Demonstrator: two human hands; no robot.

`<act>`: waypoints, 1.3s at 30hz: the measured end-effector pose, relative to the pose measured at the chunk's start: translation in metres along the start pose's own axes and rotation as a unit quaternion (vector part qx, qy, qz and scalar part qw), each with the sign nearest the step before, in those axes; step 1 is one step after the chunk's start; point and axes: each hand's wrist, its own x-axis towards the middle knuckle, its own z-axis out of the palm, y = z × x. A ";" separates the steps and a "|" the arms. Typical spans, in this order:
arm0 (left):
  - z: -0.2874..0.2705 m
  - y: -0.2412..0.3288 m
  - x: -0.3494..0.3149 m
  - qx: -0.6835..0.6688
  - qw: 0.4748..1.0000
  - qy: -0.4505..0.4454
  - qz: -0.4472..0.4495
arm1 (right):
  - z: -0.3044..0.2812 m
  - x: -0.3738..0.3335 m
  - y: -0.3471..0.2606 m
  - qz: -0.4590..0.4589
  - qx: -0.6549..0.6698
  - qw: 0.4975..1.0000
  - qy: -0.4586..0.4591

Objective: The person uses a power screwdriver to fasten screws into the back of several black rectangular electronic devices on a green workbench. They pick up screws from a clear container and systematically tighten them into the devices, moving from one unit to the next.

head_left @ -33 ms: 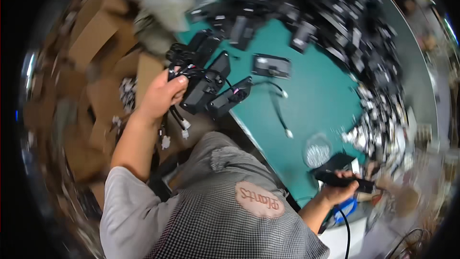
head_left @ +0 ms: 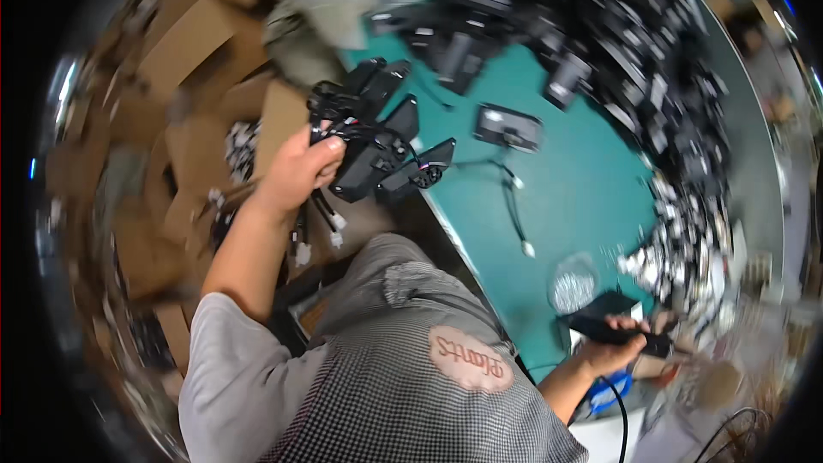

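Observation:
My left hand (head_left: 302,167) is closed on the cables of a bunch of black plastic cabled modules (head_left: 364,167). The modules fan out from the fist, past the left edge of the table. White connectors (head_left: 337,231) on black leads dangle below my fingers. My right hand (head_left: 610,351) is wrapped round a long black bar-shaped tool (head_left: 596,328), low over the table's near right corner; its exact kind is blurred. A black cord (head_left: 623,424) runs down below that hand. Between my hands, one black module (head_left: 507,127) lies on the table, its leads ending in white connectors (head_left: 527,249).
The green table (head_left: 549,197) carries a big heap of black modules (head_left: 600,43) along its far and right sides. White connectors (head_left: 651,261) gather at the right. A clear round dish (head_left: 573,285) of small shiny parts stands near the tool. Cardboard boxes (head_left: 193,51) fill the left.
The whole view has shifted slightly, so the table and heap appear farther right. Both hands keep their holds.

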 end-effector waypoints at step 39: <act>-0.157 -0.187 0.106 0.221 0.975 -0.025 0.022 | 0.160 -0.031 0.062 -0.063 -0.134 0.989 0.010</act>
